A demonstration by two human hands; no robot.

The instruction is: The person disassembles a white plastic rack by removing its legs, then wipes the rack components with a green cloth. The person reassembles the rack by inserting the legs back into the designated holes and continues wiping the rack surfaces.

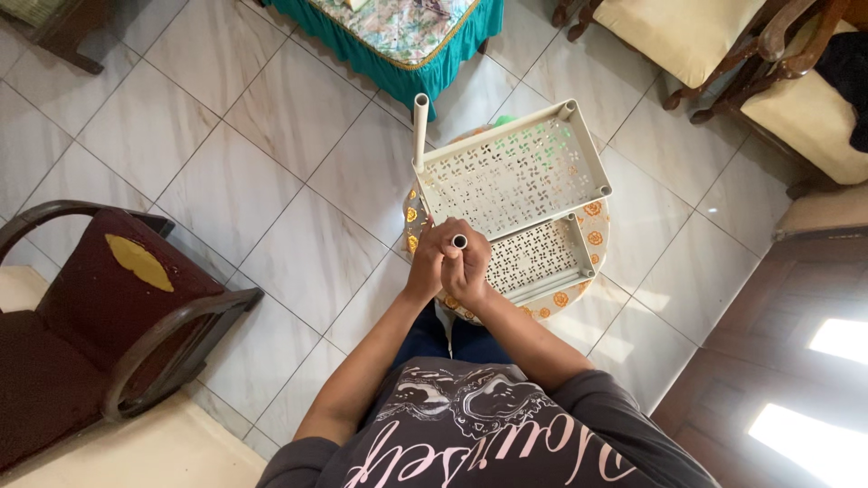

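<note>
Both of my hands wrap around one upright white plastic tube point(459, 241), seen end-on. My left hand point(427, 259) and my right hand point(470, 267) are closed together on it at the near corner of a white plastic rack. The rack's upper perforated shelf point(515, 172) sits above a lower perforated shelf point(535, 258). Another white tube point(419, 131) stands in the shelf's far-left corner. The rack rests on a round stool with an orange flower pattern point(592, 237).
A dark red armchair with curved wooden arms point(99, 316) stands at the left. A table with a teal skirted cloth point(407, 41) is ahead. Cream-cushioned wooden chairs point(696, 36) stand at the upper right, a wooden door point(778, 361) at the right. The floor is pale tile.
</note>
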